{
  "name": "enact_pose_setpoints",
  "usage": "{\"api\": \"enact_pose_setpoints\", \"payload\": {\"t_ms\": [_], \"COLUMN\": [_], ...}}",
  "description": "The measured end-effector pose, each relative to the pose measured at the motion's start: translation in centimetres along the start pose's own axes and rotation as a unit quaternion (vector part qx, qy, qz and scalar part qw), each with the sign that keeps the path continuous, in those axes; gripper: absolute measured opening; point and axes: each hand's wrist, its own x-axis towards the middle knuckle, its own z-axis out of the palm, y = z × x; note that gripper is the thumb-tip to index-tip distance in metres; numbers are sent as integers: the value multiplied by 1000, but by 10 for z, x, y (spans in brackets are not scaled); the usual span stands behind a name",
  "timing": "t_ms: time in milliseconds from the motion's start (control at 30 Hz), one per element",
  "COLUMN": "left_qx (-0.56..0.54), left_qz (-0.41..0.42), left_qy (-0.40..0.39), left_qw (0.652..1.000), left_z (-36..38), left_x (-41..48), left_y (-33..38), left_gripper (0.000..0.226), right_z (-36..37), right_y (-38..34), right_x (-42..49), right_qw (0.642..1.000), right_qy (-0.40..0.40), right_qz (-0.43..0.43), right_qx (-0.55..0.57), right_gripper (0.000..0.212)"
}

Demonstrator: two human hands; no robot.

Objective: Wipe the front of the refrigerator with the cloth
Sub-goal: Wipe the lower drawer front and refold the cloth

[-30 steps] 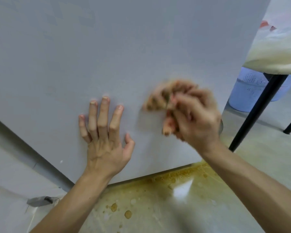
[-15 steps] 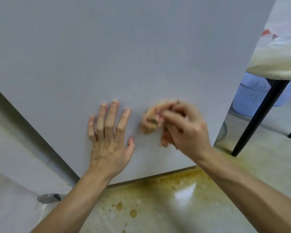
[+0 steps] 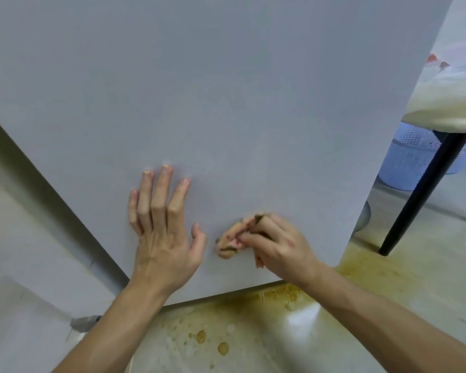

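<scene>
The grey refrigerator front (image 3: 199,90) fills most of the head view. My left hand (image 3: 164,232) lies flat against its lower part, fingers straight and spread. Just to the right, my right hand (image 3: 277,246) grips a bunched tan cloth (image 3: 230,243) with dark marks and presses it on the door near the bottom edge. Part of the cloth is hidden under my fingers.
Brown stains and drops mark the glossy floor (image 3: 213,340) below the door. At the right stand a black table leg (image 3: 425,189), a blue perforated basket (image 3: 409,157) behind it, and a pale plastic bag (image 3: 447,98) on the table.
My right hand has carried the cloth down and leftward across the door, from mid-height towards the bottom edge. My left hand has stayed flat on the door.
</scene>
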Motion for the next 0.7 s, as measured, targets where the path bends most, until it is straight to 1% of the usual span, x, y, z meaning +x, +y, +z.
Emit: {"api": "enact_pose_setpoints", "payload": {"t_ms": [100, 133, 167, 200, 233, 267, 300, 333, 367, 400, 433, 500, 533, 567, 600, 633, 700], "left_qx": [-12, -12, -10, -7, -4, -1, 3, 5, 6, 9, 10, 14, 15, 18, 21, 27, 36], "left_qz": [8, 9, 8, 5, 2, -2, -7, -14, -21, -27, -29, -33, -37, -41, -43, -41, -30], "left_qy": [-18, -20, -22, -22, -20, -18, -17, -17, -18, -18, -17, -13, -10, -5, 0, 4, 5], "left_qw": [1000, 1000, 1000, 1000, 1000, 1000, 1000, 1000, 1000, 999, 999, 999, 999, 999, 999, 999, 999], "left_z": [0, 1, 0, -1, -2, -3, -5, -7, -7, -9, -10, -11, -11, -12, -12, -13, -13], "left_x": [-3, -5, -5, -6, -5, -4, -3, -2, -2, -4, -6, -8, -9, -9, -9, -9, -10], "left_y": [2, 3, 3, 2, 1, -1, -3, -5, -7, -9, -10, -16, -19, -24, -28, -32, -38], "left_gripper": [83, 84, 84, 84, 84, 84, 83, 81, 80, 79, 79, 79, 79, 79, 78, 77, 77], "right_z": [12, 10, 7, 0, -8, -19, -29, -42, -54, -62, -68, -71, -67, -61, -52, -41, -17], "right_y": [1, 1, -2, -7, -10, -11, -11, -12, -12, -8, -4, -4, -8, -13, -18, -24, -36], "right_x": [-25, -27, -26, -19, -10, 3, 17, 40, 64, 85, 105, 135, 140, 140, 134, 123, 89], "right_qw": [997, 994, 990, 988, 988, 989, 988, 984, 974, 956, 937, 909, 904, 907, 917, 935, 974], "right_qy": [-75, -106, -140, -153, -141, -99, -37, 17, 85, 154, 208, 277, 294, 295, 281, 251, 152], "right_qz": [17, 8, 7, 20, 60, 103, 149, 176, 210, 247, 277, 307, 308, 298, 279, 246, 153], "right_qx": [4, -3, -8, -9, 13, 36, 25, 7, 17, 37, 36, 46, 48, 42, 40, 45, 67], "right_gripper": [21, 22, 20, 16, 10, 8, 14, 16, 14, 12, 16, 21, 22, 21, 18, 15, 11]}}
